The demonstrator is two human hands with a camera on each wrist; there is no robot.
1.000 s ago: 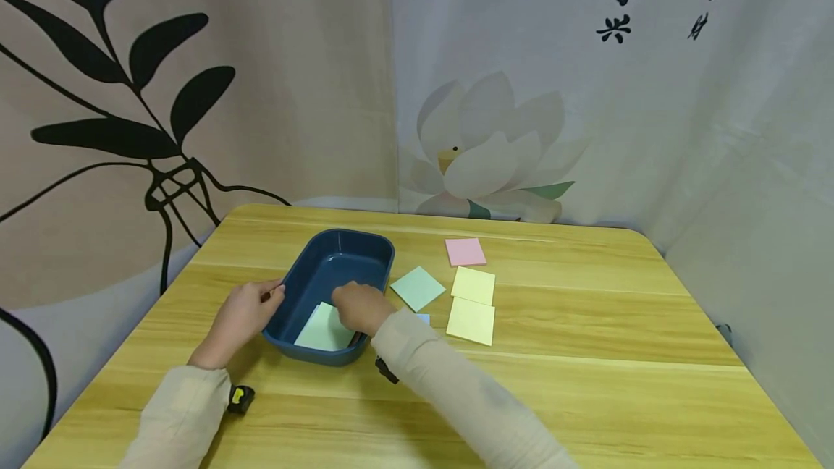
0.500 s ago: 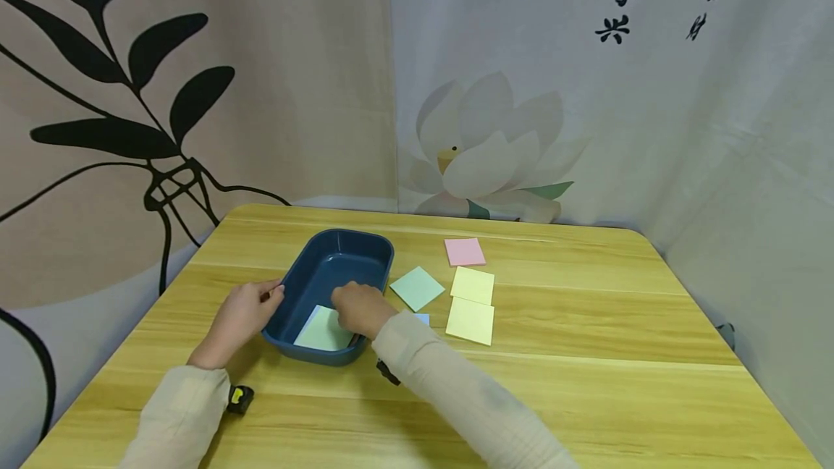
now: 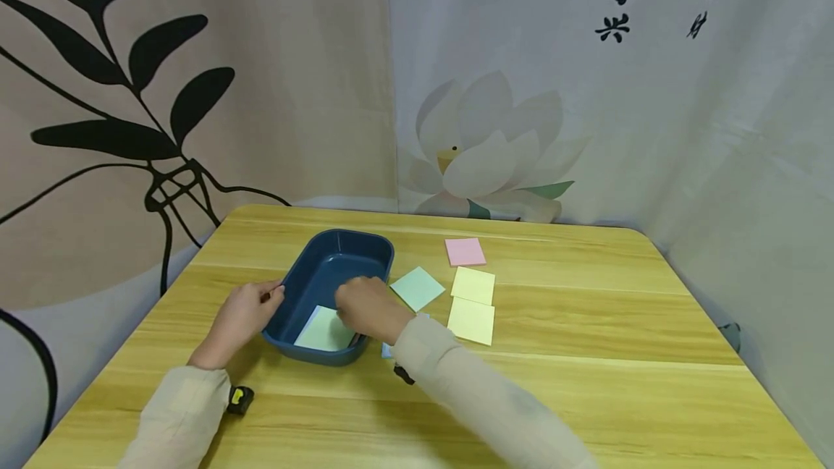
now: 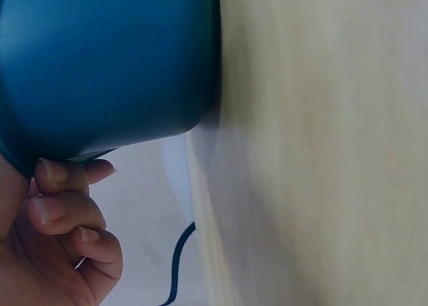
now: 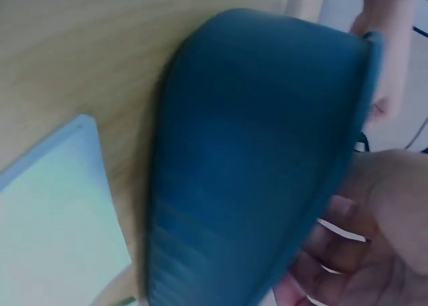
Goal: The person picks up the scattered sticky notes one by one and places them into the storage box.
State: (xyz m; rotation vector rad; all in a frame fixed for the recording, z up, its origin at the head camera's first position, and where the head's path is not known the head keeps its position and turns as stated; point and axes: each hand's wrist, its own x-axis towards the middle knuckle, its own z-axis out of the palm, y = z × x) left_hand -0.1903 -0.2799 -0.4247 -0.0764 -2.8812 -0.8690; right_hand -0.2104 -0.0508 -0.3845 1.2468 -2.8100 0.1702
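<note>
A dark blue plastic bin point(image 3: 342, 270) stands on the table, turned slightly. My left hand point(image 3: 241, 320) pinches its left rim; the left wrist view shows those fingers point(image 4: 57, 209) curled up to the rim. Inside the bin's near end lies a pale green sticky note point(image 3: 319, 331), with a bluish-white edge behind it. My right hand point(image 3: 373, 307) reaches over the right rim, its fingers bent down above that note. In the right wrist view the same fingers point(image 5: 334, 252) show curled behind the bin wall, their tips hidden. I cannot tell whether they hold anything.
Right of the bin lie a green sticky note point(image 3: 418, 289), two yellow notes, one farther point(image 3: 473, 285) and one nearer point(image 3: 471, 321), and a pink pad point(image 3: 465, 252). A blue note point(image 3: 386, 351) shows partly under my right forearm. A printed curtain point(image 3: 489, 56) hangs behind the table point(image 3: 586, 396).
My right hand and forearm have shifted slightly to the right, uncovering a corner of the blue note near the bin. The left hand and the bin have stayed put.
</note>
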